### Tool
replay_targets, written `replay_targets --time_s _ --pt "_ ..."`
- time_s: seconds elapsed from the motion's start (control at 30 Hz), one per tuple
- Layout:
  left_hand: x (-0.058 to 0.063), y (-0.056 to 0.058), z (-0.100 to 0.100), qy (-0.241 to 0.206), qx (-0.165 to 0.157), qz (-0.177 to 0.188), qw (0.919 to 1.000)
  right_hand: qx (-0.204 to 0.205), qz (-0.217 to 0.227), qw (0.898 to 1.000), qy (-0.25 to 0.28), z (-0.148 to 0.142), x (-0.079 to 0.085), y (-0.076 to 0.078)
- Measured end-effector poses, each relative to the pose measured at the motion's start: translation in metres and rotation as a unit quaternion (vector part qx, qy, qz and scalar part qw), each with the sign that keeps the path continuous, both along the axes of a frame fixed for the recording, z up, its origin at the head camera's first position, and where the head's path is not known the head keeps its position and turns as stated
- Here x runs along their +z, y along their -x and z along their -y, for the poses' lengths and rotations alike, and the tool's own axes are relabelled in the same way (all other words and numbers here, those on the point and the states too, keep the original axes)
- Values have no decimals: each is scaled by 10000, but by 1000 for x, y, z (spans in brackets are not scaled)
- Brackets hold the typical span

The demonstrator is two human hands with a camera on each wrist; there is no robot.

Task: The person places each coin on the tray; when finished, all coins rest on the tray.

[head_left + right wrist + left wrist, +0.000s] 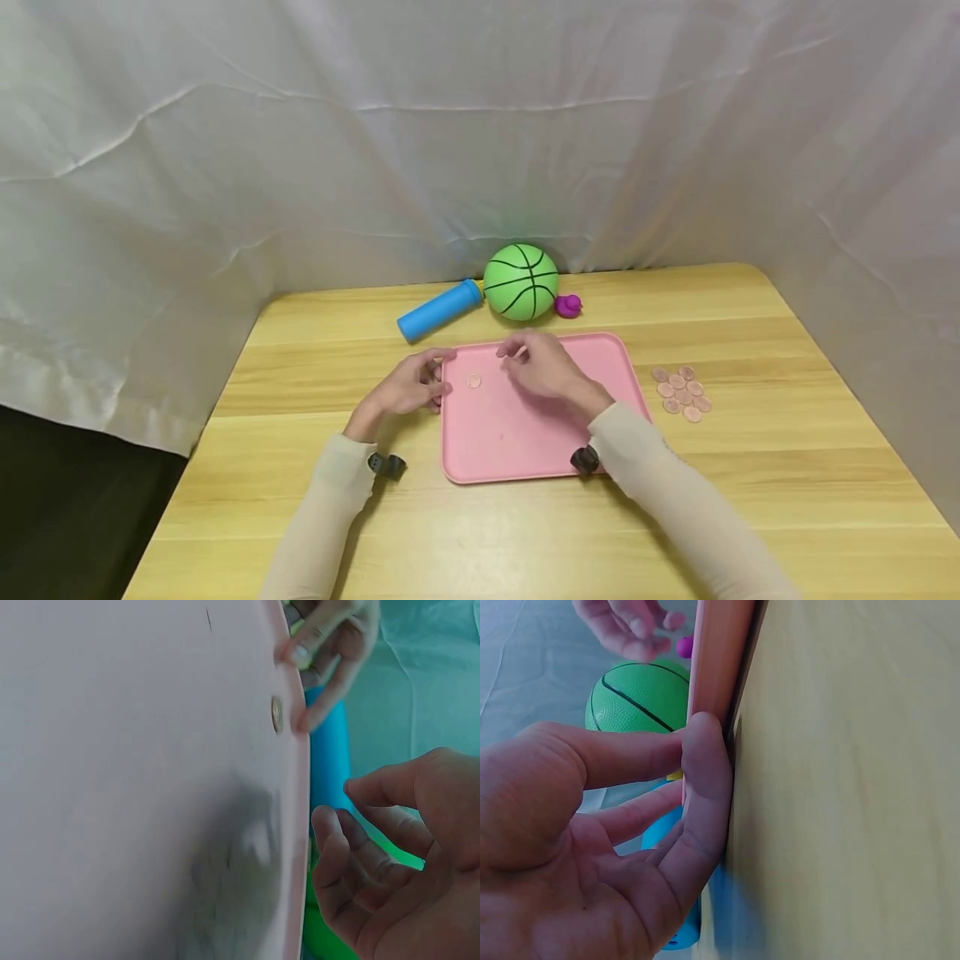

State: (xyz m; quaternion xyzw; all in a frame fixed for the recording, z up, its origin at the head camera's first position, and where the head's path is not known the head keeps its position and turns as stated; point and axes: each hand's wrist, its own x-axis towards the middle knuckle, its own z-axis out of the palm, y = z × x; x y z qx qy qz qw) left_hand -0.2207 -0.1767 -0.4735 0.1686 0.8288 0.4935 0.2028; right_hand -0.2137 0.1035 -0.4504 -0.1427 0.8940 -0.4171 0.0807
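My left hand (405, 387) pinches the left rim of a pink tray (510, 450), thumb and fingers on either side of the edge in the left wrist view. One copper-coloured coin (473, 381) lies flat inside the tray, near that rim. Over the tray's far middle hovers my right hand (546, 367), its fingers loosely bent. The right wrist view shows a gap between thumb and fingertips, with nothing held there. To the right of the tray, several more coins (684, 394) lie grouped on the table (480, 542).
Behind the tray stands a green ball (521, 282) with black basketball lines. A blue cylinder (441, 310) with a yellow end lies to its left, a small purple duck (568, 306) to its right. Pale curtains (450, 167) hang along the table's back and sides.
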Motion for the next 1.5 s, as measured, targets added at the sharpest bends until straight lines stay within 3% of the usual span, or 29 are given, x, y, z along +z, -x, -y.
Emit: replay_targets --time_s 0.57,0.87,1.5 --pt "0 -2 0 -146 27 67 9999 -773 -233 9957 -460 -112 7 -8" --pt "2 -3 1 -235 -8 208 9995 -896 -479 9918 -776 -162 3 -15" --pt "1 0 1 -309 -120 229 9992 -1208 -586 9850 -1084 -224 -7 -32"
